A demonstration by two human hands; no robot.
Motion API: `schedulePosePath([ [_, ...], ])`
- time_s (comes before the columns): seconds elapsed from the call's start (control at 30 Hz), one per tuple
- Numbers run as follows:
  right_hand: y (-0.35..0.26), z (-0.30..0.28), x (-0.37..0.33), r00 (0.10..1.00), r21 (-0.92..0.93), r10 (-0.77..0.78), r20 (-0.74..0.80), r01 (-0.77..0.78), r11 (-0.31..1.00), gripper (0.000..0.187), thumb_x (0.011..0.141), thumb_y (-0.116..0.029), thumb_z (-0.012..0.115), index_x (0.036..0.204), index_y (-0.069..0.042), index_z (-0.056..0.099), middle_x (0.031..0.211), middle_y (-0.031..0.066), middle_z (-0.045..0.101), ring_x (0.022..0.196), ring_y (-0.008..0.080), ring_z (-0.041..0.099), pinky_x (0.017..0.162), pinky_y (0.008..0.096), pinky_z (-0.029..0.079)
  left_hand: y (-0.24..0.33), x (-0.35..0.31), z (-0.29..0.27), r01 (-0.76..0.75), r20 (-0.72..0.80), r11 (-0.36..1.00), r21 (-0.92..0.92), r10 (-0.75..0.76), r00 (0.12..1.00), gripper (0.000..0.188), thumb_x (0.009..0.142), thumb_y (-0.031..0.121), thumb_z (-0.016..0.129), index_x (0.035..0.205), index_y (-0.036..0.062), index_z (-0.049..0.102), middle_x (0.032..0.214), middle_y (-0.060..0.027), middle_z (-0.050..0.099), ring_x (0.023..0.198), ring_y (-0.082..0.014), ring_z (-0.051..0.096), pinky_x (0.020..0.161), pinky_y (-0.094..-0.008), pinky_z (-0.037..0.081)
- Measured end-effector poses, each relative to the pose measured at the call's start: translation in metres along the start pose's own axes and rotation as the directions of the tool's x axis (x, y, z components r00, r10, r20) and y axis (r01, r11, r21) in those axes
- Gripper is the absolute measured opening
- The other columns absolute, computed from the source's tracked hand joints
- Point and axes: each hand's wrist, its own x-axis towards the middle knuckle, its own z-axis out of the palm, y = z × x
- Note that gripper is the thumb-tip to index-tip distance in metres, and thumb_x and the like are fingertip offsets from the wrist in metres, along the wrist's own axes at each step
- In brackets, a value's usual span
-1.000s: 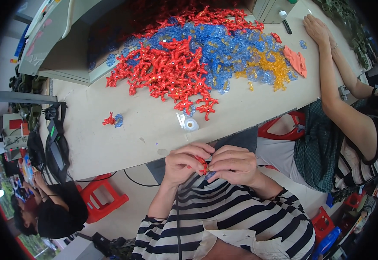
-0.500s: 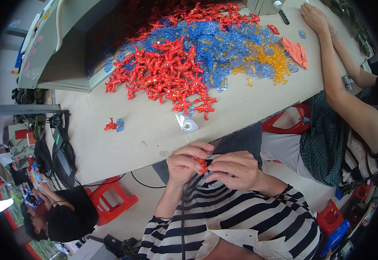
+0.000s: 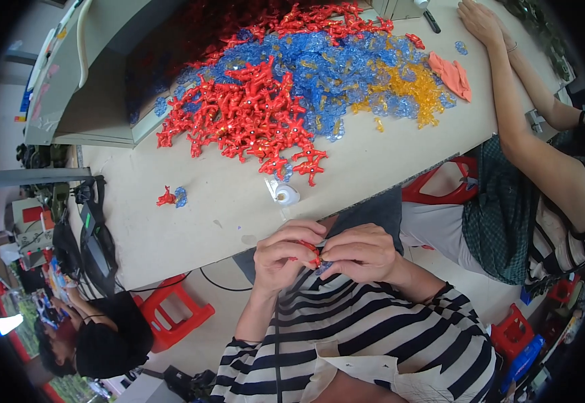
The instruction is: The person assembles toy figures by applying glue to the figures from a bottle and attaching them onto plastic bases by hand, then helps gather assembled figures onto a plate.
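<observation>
In front of my body, past the table's near edge, my left hand [image 3: 284, 255] pinches a small red plastic figure [image 3: 316, 260], partly hidden by the fingers. My right hand [image 3: 359, 252] meets it from the other side, thumb and fingers closed on a clear blue plastic piece [image 3: 323, 268] that touches the figure. How the two parts join is too small to tell. On the table stands a small white bottle [image 3: 286, 195]. To its left lies another red figure [image 3: 166, 197] beside a clear blue piece [image 3: 181, 196].
Beyond my hands, the table [image 3: 171, 245] bears heaps of red figures [image 3: 252, 121], clear blue pieces [image 3: 332, 74] and yellow pieces [image 3: 430, 101]. An orange cloth glove [image 3: 451, 75] lies to the right. A co-worker's forearms [image 3: 510, 101] rest at the far right; a grey cabinet [image 3: 98, 121] stands left.
The red figure has tilted slightly between my fingers, and more of it shows by my left hand. The whole view has shifted a little; both hands keep their pinch.
</observation>
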Motion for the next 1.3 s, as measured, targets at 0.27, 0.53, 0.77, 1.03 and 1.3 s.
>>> schedulePosePath([
  [0.27, 0.016, -0.004, -0.007, 0.991, 0.214, 0.123, -0.053, -0.11, 0.971, 0.026, 0.056, -0.003, 0.079, 0.078, -0.002, 0.065, 0.076, 0.0097, 0.065, 0.066, 0.0221, 0.065, 0.058, 0.0276, 0.052, 0.015, 0.012, 0.011, 0.035, -0.006, 0.956, 0.29, -0.034, 0.999, 0.011, 0.064, -0.005, 0.067, 0.073, 0.0012, 0.063, 0.086, -0.0105, 0.063, 0.088, -0.0277, 0.061, 0.076, -0.0358, 0.049],
  [0.53, 0.014, 0.005, -0.002, 0.992, 0.243, 0.124, -0.027, -0.113, 0.963, 0.027, 0.056, -0.008, 0.081, 0.076, -0.001, 0.065, 0.076, 0.0116, 0.066, 0.068, 0.0222, 0.066, 0.059, 0.0278, 0.052, 0.016, 0.005, 0.009, 0.057, -0.094, 0.973, 0.223, -0.036, 0.995, 0.011, 0.067, -0.005, 0.067, 0.075, 0.0001, 0.062, 0.088, -0.0121, 0.063, 0.089, -0.0272, 0.06, 0.078, -0.0352, 0.049],
  [0.77, 0.014, 0.011, 0.002, 0.991, 0.258, 0.135, 0.001, -0.131, 0.957, 0.027, 0.059, -0.004, 0.079, 0.081, -0.002, 0.065, 0.08, 0.009, 0.066, 0.067, 0.0178, 0.065, 0.057, 0.0248, 0.051, 0.017, -0.001, -0.002, 0.08, -0.09, 0.978, 0.193, -0.063, 0.994, 0.014, 0.066, -0.006, 0.069, 0.077, -0.0005, 0.062, 0.092, -0.0128, 0.063, 0.091, -0.0273, 0.06, 0.079, -0.0348, 0.049],
  [1.03, 0.005, 0.013, 0.018, 0.964, 0.163, 0.233, 0.127, -0.252, 0.954, 0.034, 0.059, -0.003, 0.08, 0.089, -0.001, 0.065, 0.081, 0.0086, 0.065, 0.064, 0.0139, 0.063, 0.055, 0.0232, 0.05, 0.022, -0.012, -0.019, 0.152, -0.192, 0.974, 0.166, -0.119, 0.974, 0.02, 0.067, -0.009, 0.067, 0.084, 0.0019, 0.065, 0.095, -0.0124, 0.062, 0.09, -0.0203, 0.06, 0.077, -0.0306, 0.05],
  [1.3, 0.017, 0.008, 0.02, 0.933, -0.111, 0.355, -0.059, -0.36, 0.926, 0.05, 0.056, 0.001, 0.079, 0.102, 0.001, 0.061, 0.098, 0.0118, 0.061, 0.066, 0.0106, 0.058, 0.052, 0.019, 0.045, 0.04, 0.002, -0.105, 0.263, -0.307, 0.188, 0.946, 0.261, 0.915, 0.029, 0.067, 0.003, 0.069, 0.095, 0.0052, 0.064, 0.091, -0.0085, 0.062, 0.092, -0.0246, 0.054, 0.076, -0.0354, 0.043],
])
